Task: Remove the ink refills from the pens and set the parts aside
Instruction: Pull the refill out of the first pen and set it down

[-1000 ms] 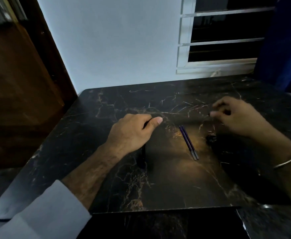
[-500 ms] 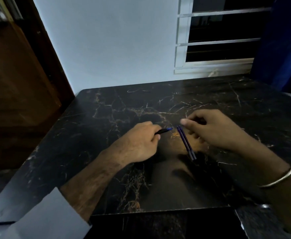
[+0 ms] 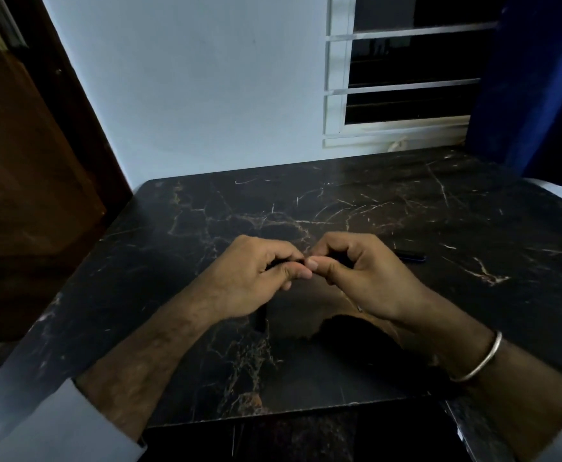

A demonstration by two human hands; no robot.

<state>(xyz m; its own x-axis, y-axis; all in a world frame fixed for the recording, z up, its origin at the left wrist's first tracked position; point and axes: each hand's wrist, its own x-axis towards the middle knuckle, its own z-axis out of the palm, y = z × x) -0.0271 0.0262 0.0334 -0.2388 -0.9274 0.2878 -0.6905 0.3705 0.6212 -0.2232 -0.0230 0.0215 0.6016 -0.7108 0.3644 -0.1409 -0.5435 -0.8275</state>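
A: What are the hands doing?

B: The left hand and the right hand meet knuckle to knuckle above the middle of the dark marble table. Both have their fingers curled in. They pinch a dark pen between them, thumb against forefinger on each side, with the thumb tips almost touching.

A: How much of the pen shows?

B: Very little. Only a short dark stretch shows in the left hand's grip, just left of where the thumbs meet. The rest is hidden inside the two fists, so I cannot tell whether the barrel has come apart.

A: Anything else from the task on the table?

B: Yes. A dark pen part with a bluish edge lies flat on the table, just right of the right hand and apart from it. Under the left wrist another dark pen-like piece lies on the table, pointing toward the near edge. In this dim light I cannot tell what it is.

A: And further out?

B: A metal bangle sits on the right wrist, and a pale sleeve covers the left forearm near the table's near left corner. Beyond the table's far edge stands a pale wall with a white-framed window. A blue curtain hangs at the far right corner, and brown wooden panelling lies off the left side.
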